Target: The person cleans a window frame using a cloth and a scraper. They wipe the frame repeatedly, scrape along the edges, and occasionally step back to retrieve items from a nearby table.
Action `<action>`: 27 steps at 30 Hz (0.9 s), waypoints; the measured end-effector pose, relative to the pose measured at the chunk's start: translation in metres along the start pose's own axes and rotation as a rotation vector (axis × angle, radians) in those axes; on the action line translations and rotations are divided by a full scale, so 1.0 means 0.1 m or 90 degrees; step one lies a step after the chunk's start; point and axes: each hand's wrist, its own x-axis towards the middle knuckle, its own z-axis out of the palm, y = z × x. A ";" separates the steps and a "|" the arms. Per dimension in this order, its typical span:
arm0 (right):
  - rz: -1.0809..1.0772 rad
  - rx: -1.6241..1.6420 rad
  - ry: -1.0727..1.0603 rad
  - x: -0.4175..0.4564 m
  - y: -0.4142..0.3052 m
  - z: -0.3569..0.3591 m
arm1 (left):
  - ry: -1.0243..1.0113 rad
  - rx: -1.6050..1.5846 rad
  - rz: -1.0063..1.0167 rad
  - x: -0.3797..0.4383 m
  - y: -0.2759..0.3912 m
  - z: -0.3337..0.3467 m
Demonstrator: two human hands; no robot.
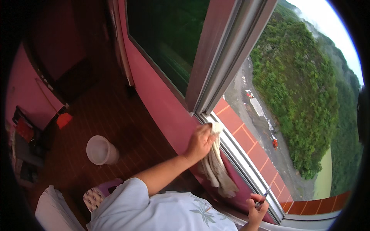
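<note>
My left hand [202,141] grips a cream cloth [218,170] near the upper end of the metal window track [245,164]. The cloth's lower part hangs down over the pink wall on the room side. Lower right, my right hand [257,209] is closed around a thin tool with a metal blade [266,193], which points up beside the track; its exact kind cannot be told. Aluminium window frames and a dark glass pane [170,40] stand above my left hand.
A white bucket [102,150] stands on the dark wooden-looking floor. Behind it are a red dustpan [64,120] and a purple stool with a patterned seat [94,199]. Outside the open window, a red tiled ledge [253,150] overlooks ground far below.
</note>
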 end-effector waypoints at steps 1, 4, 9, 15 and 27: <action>-0.006 -0.066 -0.058 0.08 -0.11 0.03 | -0.022 0.174 0.041 0.05 -0.07 -0.10; -0.046 -0.086 -0.077 0.28 -0.48 0.34 | -0.063 0.334 0.090 0.20 -0.12 -0.30; -0.020 -0.028 -0.097 0.26 -0.42 0.20 | -0.139 0.525 0.104 0.33 0.01 -0.14; 0.014 0.014 -0.078 0.22 0.02 -0.13 | -0.152 0.626 0.116 0.40 -0.06 0.02; -0.011 0.185 -0.031 0.29 0.43 -0.61 | -0.146 0.629 0.084 0.05 0.22 0.29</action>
